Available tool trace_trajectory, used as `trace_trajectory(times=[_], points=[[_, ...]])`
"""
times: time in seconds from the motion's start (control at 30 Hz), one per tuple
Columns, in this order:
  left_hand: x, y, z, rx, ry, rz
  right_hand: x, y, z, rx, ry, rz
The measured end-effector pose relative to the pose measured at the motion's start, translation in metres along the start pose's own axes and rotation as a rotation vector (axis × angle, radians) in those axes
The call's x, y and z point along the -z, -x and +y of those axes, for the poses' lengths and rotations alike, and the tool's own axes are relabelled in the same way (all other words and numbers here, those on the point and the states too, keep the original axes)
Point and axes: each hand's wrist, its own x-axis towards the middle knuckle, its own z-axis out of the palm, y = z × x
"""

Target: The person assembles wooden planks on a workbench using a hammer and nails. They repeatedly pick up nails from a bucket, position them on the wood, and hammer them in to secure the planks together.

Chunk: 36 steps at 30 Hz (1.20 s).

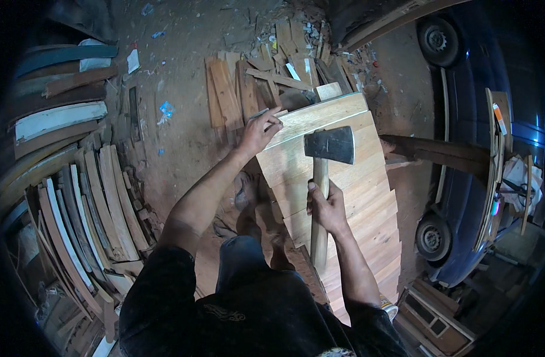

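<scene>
My right hand (329,208) is wrapped round the wooden handle of a hatchet (330,144). Its dark steel head is raised over a panel of overlapping wooden boards (355,205), blade edge to the right. Along the panel's far end lies a paler board (320,116). At that board's left end is my left hand (261,134), fingers bent and drawn together near the corner. Whatever may be between those fingertips is too small to make out. A small wood block (329,91) sits just behind the far board.
Offcuts (225,92) lie heaped on the dirt floor beyond the panel. Stacked boards (115,202) fill the left side. A dark beam (430,152) runs rightward from the panel toward a blue vehicle (468,196). Wooden frames (436,315) lie at lower right.
</scene>
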Motion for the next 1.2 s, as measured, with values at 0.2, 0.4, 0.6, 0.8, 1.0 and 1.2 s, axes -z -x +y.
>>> trace_trajectory(times=[0.2, 0.4, 0.6, 0.8, 1.0, 1.2], points=[[-0.006, -0.002, -0.003, 0.105, 0.027, 0.167, -0.003, -0.023, -0.017, -0.01, 0.13, -0.031], [-0.012, -0.002, -0.004, 0.262, -0.018, 0.149, -0.017, -0.039, -0.045, 0.034, 0.182, -0.037], [-0.009, -0.003, 0.005, 0.239, -0.116, 0.155, -0.03, -0.059, -0.069, 0.142, 0.363, -0.025], [-0.01, 0.002, 0.002, 0.142, -0.098, 0.194, -0.041, -0.079, -0.084, 0.209, 0.585, 0.027], [-0.019, 0.007, -0.017, 0.156, -0.013, 0.199, -0.032, -0.122, -0.051, 0.188, 0.963, -0.032], [-0.018, 0.007, -0.018, 0.067, -0.077, 0.229, -0.048, -0.096, -0.075, 0.242, 0.819, 0.073]])
